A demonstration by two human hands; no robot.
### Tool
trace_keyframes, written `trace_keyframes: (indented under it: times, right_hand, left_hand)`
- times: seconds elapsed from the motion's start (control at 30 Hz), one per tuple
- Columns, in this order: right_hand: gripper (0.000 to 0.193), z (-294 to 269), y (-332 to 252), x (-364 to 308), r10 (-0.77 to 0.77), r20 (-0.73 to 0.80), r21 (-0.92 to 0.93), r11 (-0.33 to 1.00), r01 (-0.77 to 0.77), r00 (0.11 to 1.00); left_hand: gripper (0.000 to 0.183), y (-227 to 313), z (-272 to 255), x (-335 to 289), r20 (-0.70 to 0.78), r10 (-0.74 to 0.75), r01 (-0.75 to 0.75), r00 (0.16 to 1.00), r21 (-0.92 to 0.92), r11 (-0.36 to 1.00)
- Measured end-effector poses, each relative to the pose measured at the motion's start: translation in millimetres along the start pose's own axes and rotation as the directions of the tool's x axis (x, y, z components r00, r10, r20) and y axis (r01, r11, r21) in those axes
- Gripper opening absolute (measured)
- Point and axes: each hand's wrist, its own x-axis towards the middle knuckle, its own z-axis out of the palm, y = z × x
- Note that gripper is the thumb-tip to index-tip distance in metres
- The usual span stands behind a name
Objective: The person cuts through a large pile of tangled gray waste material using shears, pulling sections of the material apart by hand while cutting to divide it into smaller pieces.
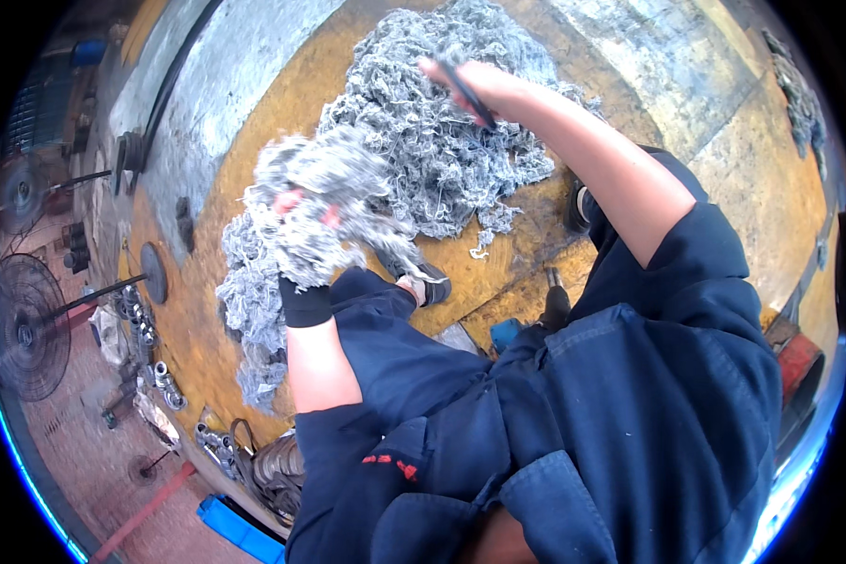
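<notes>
A wad of grey, stringy yarn waste (343, 179), smeared by motion, hangs in my left hand (288, 200). Yarn covers most of that hand; only bits of the fingers show above a black wrist cover. My right hand (489, 83) is closed round a slim dark tool (467, 92), whose kind I cannot make out. This hand is over a big heap of the same grey yarn waste (442, 160). A smaller heap of yarn (254, 291) lies to the left, partly behind my left hand and forearm.
My shoe (434, 288) stands beside the heap on the stained yellow-brown floor (498, 254). Left are a caged fan (28, 324) and a round metal disc on a rod (153, 273). Metal fittings (169, 385) and a blue box (240, 531) lie lower left. Another dark shoe (578, 207) is right.
</notes>
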Motion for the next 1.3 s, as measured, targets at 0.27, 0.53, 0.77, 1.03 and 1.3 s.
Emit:
trace_keyframes:
  times: [0.27, 0.53, 0.77, 1.03, 1.3]
  right_hand:
    - [0.065, 32.7, 40.6, -26.2, 0.192, 0.217, -0.951, 0.262, 0.163, 0.957]
    - [0.04, 27.3, 52.7, -37.6, 0.016, 0.145, -0.967, 0.216, 0.138, 0.989]
    - [0.063, 36.5, 51.4, -51.5, -0.046, 0.123, -0.951, 0.281, 0.131, 0.991]
    - [0.082, 59.3, 52.1, -48.0, -0.064, 0.03, -0.935, 0.352, 0.051, 0.998]
    - [0.083, 66.8, 41.7, -39.6, -0.143, 0.008, -0.896, 0.439, 0.07, 0.99]
  left_hand:
    - [0.044, 59.3, -12.8, -33.7, 0.107, 0.285, -0.272, 0.953, -0.116, 0.955]
    - [0.053, 189.1, -104.7, -182.9, -0.1, 0.594, -0.524, 0.798, 0.37, 0.767]
    - [0.052, 272.1, -147.8, -297.8, -0.4, 0.783, -0.626, 0.476, 0.471, 0.621]
    - [0.047, 327.5, -217.3, -348.1, -0.55, 0.783, -0.723, 0.29, 0.41, 0.556]
    - [0.034, 190.1, -385.9, -310.2, -0.655, 0.407, 0.659, 0.636, 0.736, 0.156]
